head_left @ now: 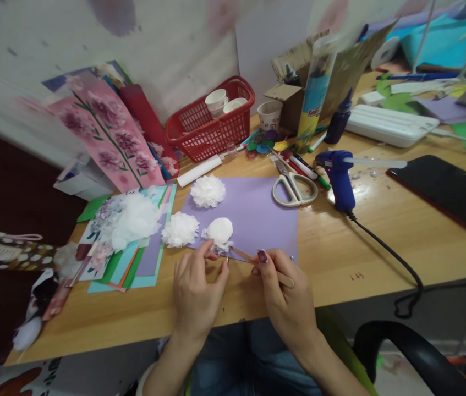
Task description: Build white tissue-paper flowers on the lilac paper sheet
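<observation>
On a purple sheet [257, 214] lies a round white piece [220, 230] with a smooth top and crinkled tissue petals at its near side. My left hand [197, 283] is at that near edge, its forefinger by the petals and thumb and forefinger apart. My right hand [288, 297] grips a flat wooden craft stick [286, 279]; the stick's far end points at the petals, and whether it touches them I cannot tell. Two ruffled white paper flowers, one behind [208, 191] and one to the left [180, 229], lie close by.
Scissors [294, 190] rest on the sheet's far right corner. A blue glue gun [340, 179] stands beyond them, its cord [385, 250] trailing over the table's front edge. A phone [447, 192] lies right, coloured papers [133, 269] left. A red basket [212, 124] stands behind.
</observation>
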The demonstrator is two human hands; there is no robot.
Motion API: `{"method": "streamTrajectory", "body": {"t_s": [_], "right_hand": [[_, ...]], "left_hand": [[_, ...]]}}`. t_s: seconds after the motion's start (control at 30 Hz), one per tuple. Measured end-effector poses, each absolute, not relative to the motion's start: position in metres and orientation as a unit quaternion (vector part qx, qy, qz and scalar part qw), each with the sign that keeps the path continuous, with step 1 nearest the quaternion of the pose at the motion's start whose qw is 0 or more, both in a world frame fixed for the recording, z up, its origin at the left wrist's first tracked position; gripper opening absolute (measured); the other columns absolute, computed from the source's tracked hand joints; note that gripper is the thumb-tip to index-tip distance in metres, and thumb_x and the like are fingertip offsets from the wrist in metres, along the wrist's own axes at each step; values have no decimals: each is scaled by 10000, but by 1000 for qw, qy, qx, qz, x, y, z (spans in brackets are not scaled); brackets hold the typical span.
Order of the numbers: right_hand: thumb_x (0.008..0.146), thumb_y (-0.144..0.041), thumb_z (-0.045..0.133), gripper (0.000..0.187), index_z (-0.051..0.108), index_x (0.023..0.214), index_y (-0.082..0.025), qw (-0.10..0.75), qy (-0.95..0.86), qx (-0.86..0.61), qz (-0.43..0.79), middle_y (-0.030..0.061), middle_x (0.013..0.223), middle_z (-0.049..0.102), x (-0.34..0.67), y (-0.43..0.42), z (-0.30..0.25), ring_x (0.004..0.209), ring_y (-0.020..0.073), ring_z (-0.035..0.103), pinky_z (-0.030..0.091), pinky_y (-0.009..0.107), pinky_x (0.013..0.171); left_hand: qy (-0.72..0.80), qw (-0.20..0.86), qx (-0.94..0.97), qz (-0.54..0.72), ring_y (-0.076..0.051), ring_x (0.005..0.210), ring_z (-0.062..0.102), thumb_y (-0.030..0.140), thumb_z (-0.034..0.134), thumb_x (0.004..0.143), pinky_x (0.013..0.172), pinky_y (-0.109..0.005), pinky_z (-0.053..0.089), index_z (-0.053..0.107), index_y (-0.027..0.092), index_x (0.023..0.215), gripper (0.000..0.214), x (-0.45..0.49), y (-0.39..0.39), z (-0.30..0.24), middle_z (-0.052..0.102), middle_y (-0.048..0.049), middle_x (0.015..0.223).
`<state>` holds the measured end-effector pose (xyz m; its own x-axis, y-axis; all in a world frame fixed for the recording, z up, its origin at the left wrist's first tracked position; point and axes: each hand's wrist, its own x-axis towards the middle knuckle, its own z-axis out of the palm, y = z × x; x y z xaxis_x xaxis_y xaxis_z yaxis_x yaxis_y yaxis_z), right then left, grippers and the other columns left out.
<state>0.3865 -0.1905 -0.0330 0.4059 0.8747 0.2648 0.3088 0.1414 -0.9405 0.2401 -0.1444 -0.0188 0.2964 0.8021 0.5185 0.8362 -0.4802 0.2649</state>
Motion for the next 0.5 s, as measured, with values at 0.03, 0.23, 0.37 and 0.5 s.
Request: {"method": "streamTrajectory", "body": {"t_s": [0.03, 0.23, 0.37, 0.5], "right_hand": [[1005, -291, 427, 312, 531, 722, -212, 575, -487, -609, 245, -19, 627, 597, 386, -190, -32, 595, 133, 577, 403, 252, 570], [1005, -299, 431, 305, 558, 742, -212, 565, -497, -612, 244, -19, 637, 606, 383, -188, -30, 599, 131, 570, 412, 247, 573], [1004, -321, 439, 300, 577, 761, -208, 558, -497, -616, 247, -19, 647, 612, 383, -187, -29, 604, 126, 579, 421, 242, 569], [1006, -368, 434, 338, 580, 750, -202, 569, -478, -626, 237, -13, 635, 614, 382, -188, -28, 603, 126, 591, 433, 244, 569]], "left_hand": [[-505, 39, -809, -299, -218, 817, 626, 185, 660, 846, 769, -362, 482, 631, 195, 1104, 261, 236, -145, -18, 695, -36, 863], [-455, 64, -841, -287, -236, 890, 612, 127, 632, 872, 797, -388, 473, 726, 212, 969, 160, 222, -146, -22, 751, -47, 986], [-443, 57, -845, -293, -248, 893, 612, 128, 640, 867, 791, -403, 458, 732, 214, 985, 173, 218, -148, -25, 774, -32, 1014], [-438, 46, -844, -307, -251, 892, 620, 113, 643, 862, 781, -405, 447, 732, 194, 977, 167, 216, -150, -27, 782, -31, 1008]]}}
